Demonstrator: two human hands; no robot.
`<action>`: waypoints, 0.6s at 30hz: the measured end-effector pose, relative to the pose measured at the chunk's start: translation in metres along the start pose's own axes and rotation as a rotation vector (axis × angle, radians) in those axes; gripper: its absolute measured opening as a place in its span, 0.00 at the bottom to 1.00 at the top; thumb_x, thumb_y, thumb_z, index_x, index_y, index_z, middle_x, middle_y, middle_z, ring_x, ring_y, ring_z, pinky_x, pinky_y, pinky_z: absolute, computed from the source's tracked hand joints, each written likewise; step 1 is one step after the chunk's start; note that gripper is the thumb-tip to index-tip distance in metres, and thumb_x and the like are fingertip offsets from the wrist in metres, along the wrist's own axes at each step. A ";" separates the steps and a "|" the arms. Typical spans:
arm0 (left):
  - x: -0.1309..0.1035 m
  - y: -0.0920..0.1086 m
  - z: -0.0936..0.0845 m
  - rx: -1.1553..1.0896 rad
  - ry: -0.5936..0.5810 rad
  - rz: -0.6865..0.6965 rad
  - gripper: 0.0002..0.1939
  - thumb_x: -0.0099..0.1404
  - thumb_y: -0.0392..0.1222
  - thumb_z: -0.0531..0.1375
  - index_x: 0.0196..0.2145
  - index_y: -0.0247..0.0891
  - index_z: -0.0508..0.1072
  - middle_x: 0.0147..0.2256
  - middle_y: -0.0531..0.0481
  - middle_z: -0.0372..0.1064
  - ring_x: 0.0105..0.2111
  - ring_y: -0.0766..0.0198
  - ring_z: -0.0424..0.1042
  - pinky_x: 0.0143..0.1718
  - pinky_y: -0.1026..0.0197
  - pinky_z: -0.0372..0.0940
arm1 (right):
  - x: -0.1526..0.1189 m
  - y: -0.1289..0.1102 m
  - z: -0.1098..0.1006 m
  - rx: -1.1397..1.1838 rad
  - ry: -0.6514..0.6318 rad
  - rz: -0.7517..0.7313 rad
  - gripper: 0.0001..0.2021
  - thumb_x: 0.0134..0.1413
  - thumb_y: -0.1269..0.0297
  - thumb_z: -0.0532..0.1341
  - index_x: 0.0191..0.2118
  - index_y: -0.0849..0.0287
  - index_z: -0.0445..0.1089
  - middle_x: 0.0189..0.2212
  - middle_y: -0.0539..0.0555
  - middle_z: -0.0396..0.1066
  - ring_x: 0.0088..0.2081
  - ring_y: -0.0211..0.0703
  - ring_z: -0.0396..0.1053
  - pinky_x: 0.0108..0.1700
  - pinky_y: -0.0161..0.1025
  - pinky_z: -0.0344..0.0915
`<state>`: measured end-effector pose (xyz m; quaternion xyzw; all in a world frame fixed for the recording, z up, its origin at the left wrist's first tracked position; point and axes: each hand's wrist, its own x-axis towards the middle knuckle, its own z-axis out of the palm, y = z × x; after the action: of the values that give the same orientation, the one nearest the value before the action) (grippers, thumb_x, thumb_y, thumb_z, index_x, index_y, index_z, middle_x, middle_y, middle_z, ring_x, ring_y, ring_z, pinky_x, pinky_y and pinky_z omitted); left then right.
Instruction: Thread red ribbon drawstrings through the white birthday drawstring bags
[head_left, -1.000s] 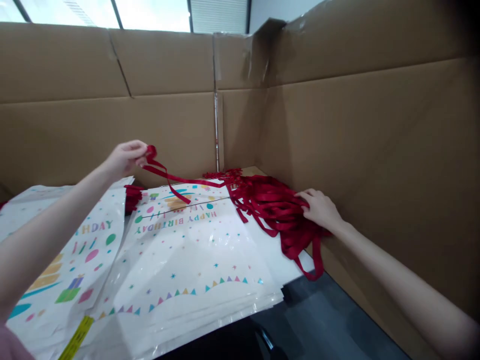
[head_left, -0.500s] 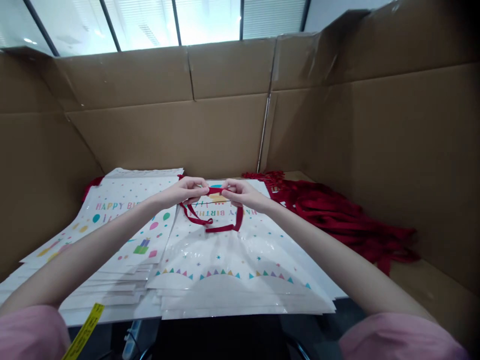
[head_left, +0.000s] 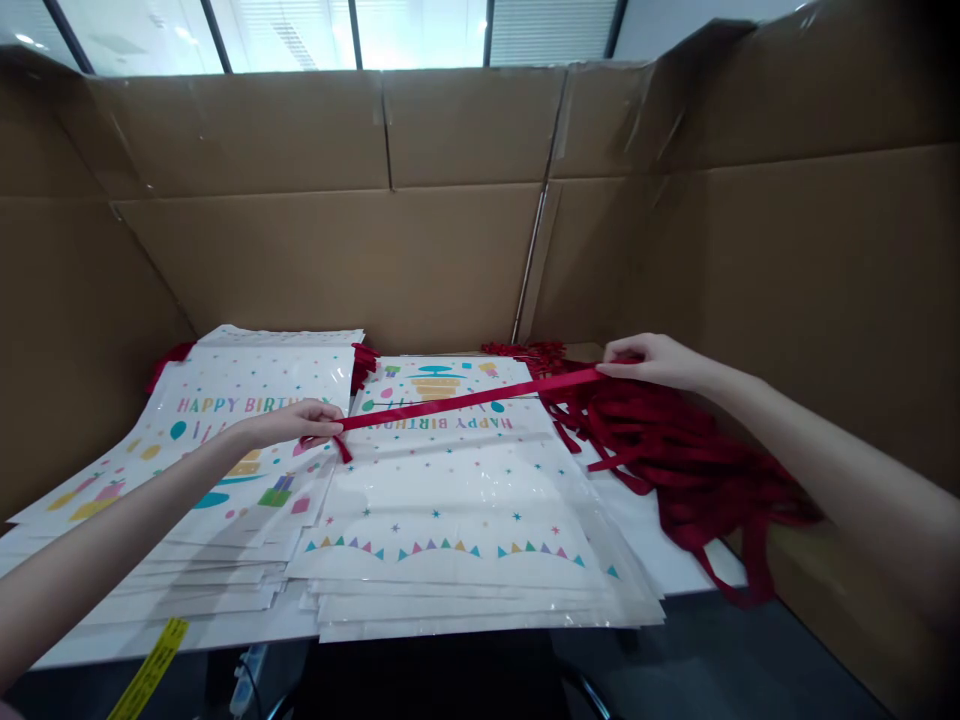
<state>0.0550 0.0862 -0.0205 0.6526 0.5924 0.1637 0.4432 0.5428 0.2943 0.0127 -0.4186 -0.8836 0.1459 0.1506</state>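
Note:
A red ribbon is stretched in a straight slanting line between my two hands. My left hand pinches its lower end, over the left pile of printed sheets, and a short tail of ribbon hangs below the fingers. The other end is pinched by my right hand, higher up and near the heap of red ribbons. Beneath the taut ribbon lies a stack of glossy white birthday-printed sheets, its lettering upside down to me. The left stack of similar sheets has its lettering upright.
Cardboard walls enclose the back and sides of the white table. More red ribbon shows between the stacks. A yellow tape strip hangs at the front left, and a dark chair stands below the table edge.
My hands have moved far apart, left hand leftward and right hand rightward. The ribbon, looped and drooping before, is now pulled straight. Some heaped ribbon at the right now droops over the table edge.

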 end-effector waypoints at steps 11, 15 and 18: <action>0.062 0.005 0.051 0.048 -0.011 0.100 0.20 0.61 0.56 0.56 0.24 0.35 0.69 0.16 0.55 0.59 0.16 0.70 0.56 0.19 0.68 0.53 | 0.013 0.020 0.096 -0.522 0.148 0.288 0.10 0.47 0.68 0.63 0.38 0.60 0.74 0.42 0.68 0.69 0.45 0.59 0.64 0.42 0.52 0.59; 0.091 0.021 0.074 0.063 -0.049 0.163 0.21 0.61 0.55 0.56 0.22 0.34 0.70 0.14 0.54 0.60 0.13 0.72 0.56 0.17 0.68 0.53 | 0.034 -0.079 0.160 0.282 0.088 -0.238 0.16 0.63 0.60 0.48 0.51 0.57 0.66 0.49 0.60 0.66 0.51 0.48 0.63 0.52 0.46 0.59; 0.109 0.034 0.089 0.035 -0.048 0.208 0.16 0.60 0.47 0.57 0.21 0.34 0.70 0.14 0.54 0.61 0.13 0.72 0.58 0.16 0.69 0.53 | 0.042 -0.143 0.190 0.543 0.071 -0.377 0.19 0.64 0.54 0.46 0.53 0.56 0.61 0.51 0.59 0.64 0.49 0.46 0.63 0.51 0.44 0.60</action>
<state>0.1683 0.1549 -0.0775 0.7218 0.5136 0.1827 0.4263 0.3445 0.2156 -0.0996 -0.1971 -0.8685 0.3309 0.3120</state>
